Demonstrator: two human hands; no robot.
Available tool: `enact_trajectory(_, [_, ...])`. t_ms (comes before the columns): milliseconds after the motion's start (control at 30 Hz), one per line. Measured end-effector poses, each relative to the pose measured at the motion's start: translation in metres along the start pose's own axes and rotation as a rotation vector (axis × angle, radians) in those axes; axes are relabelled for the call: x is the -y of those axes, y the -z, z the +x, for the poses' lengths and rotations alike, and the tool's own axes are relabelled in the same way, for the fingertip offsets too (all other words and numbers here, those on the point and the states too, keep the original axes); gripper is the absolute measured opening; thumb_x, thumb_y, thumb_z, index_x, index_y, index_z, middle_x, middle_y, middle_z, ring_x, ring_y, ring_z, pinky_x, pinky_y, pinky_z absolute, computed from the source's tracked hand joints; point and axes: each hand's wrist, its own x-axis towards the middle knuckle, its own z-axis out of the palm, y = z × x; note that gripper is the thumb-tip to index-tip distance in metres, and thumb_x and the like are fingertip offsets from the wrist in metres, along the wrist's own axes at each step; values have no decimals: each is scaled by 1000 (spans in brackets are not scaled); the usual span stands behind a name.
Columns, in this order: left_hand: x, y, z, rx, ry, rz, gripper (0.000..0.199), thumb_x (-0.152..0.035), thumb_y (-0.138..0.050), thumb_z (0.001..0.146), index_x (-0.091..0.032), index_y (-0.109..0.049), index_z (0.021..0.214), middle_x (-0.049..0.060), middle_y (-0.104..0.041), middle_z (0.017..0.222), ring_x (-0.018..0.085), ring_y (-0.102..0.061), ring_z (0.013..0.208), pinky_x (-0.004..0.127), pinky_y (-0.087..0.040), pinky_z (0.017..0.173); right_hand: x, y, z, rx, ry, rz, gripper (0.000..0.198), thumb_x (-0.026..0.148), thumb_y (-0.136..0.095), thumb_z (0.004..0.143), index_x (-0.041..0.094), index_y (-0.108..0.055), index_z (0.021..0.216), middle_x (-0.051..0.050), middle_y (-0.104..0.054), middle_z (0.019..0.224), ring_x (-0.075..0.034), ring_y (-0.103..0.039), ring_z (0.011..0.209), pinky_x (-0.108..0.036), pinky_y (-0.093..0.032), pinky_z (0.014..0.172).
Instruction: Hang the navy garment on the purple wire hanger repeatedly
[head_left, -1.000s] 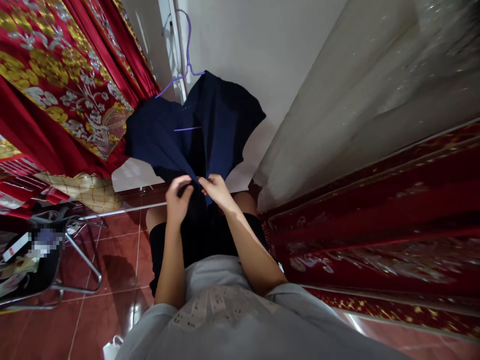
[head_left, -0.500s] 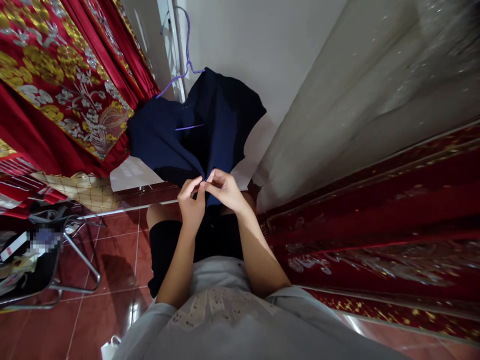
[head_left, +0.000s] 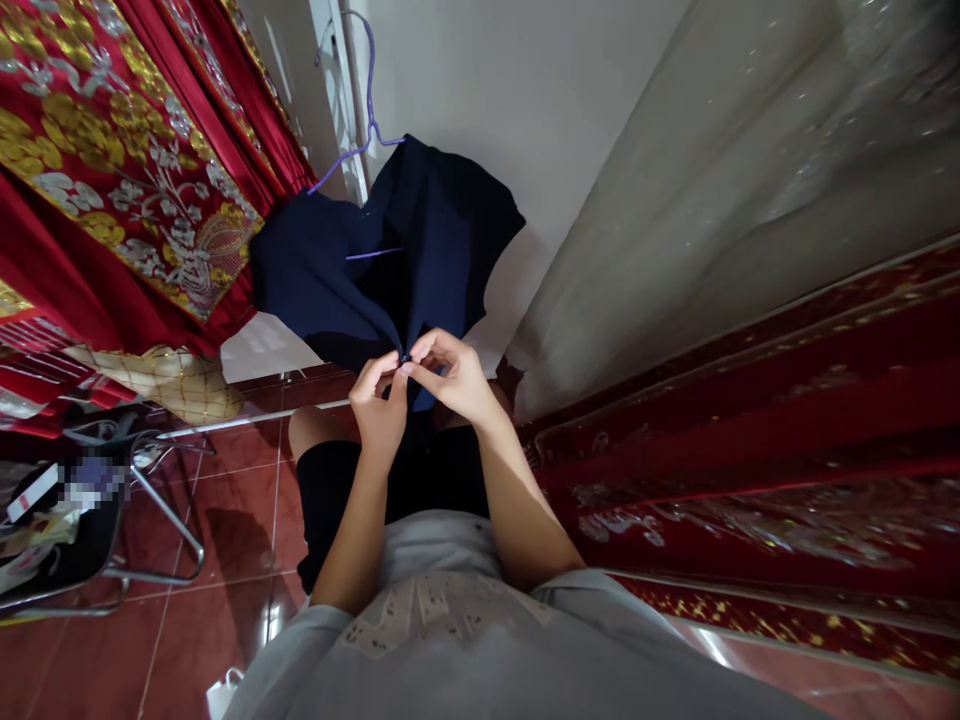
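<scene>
L hand (head_left: 381, 405) + R hand (head_left: 450, 375) meet fingertip to fingertip, both pinched shut on the lower front edge of the navy garment (head_left: 420, 250) — what sits in the pinch is too small to tell. Garment hangs on a purple hanger (head_left: 360, 100) against the white wall (head_left: 525, 90). Red/gold embroidered fabric (head_left: 112, 150) to the left, metal chair (head_left: 112, 520) on red tile floor (head_left: 225, 520).
</scene>
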Motion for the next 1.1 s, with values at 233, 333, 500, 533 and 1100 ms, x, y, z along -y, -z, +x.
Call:
enact_trajectory(233, [0,1,-2,-44,-4,40,30,-35,-71,97,-20,-71,124,8,-72,104,19,-72,96,30,-62,88,4,-3,0,-19,-47,-74,28,45,-75,88,18,-66,87,-2,-64,78,-13,-57,68,-29,-43,65])
enact_trajectory(333, [-1,2,-2,-57,6,38,34,-35,-71,97,-20,-68,127,8,-71,104,19,-71,98,30,-62,88,5,-3,-2,17,-27,-98,24,42,-68,94,18,-67,92,-1,-63,77,-14,-60,70,-30,-45,68])
enact_trajectory(500, [1,2,-3,-94,14,56,33,-39,-71,97,-19,-67,123,10,-71,108,19,-71,99,30,-62,89,-5,-12,-8,31,-33,-83,23,44,-54,103,21,-58,101,0,-61,78,-15,-58,69,-29,-46,67])
enact_trajectory(533, [2,2,-3,-100,14,50,33,-39,-71,97,-19,-67,122,10,-70,109,19,-71,99,29,-62,89,-8,-15,-9,27,-44,-83,25,46,-52,104,22,-57,102,0,-59,78,-15,-57,68,-29,-46,66])
enact_trajectory(1100, [15,-2,-1,41,10,84,23,-17,-63,92,-21,-52,111,3,-62,92,14,-67,84,24,-57,78,-2,13,140,-195,330,-427,36,55,-42,107,22,-52,100,-5,-57,91,-18,-60,84,-34,-50,88])
